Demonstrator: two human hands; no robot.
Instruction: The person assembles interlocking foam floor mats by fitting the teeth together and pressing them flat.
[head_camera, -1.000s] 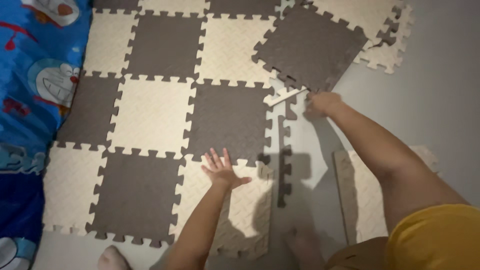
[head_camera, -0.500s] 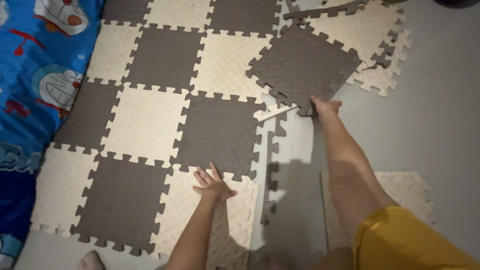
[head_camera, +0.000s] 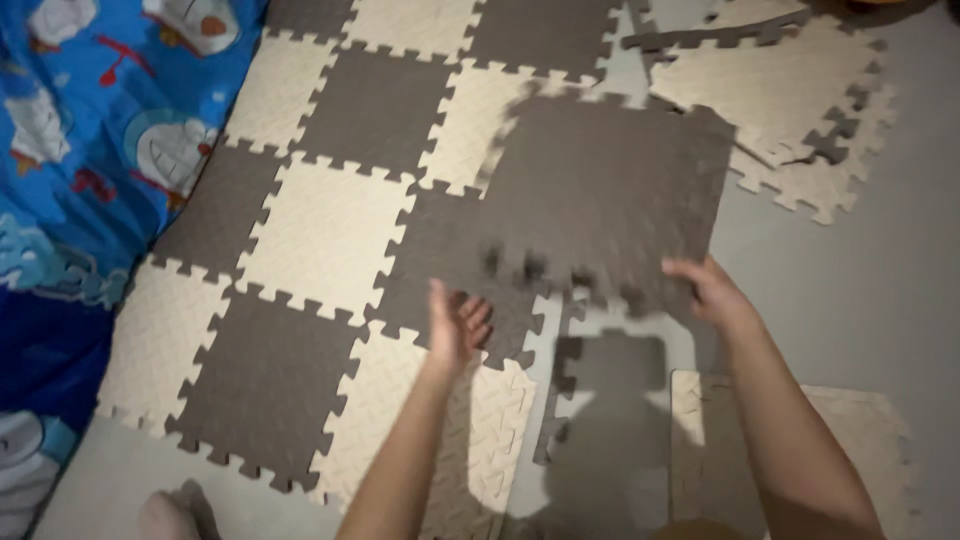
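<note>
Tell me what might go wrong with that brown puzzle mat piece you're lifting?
The right hand grips only a corner of the brown tile, so it may flop or slip. The left hand is open below it, not holding. The tile could land crooked on the checkered mat, its teeth missing the notches.

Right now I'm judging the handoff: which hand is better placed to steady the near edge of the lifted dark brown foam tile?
Left. The left hand hangs open just under the dark brown foam tile's near edge, while the right hand already grips its corner.

Dim indoor light, motion blur, hard shadows.
</note>
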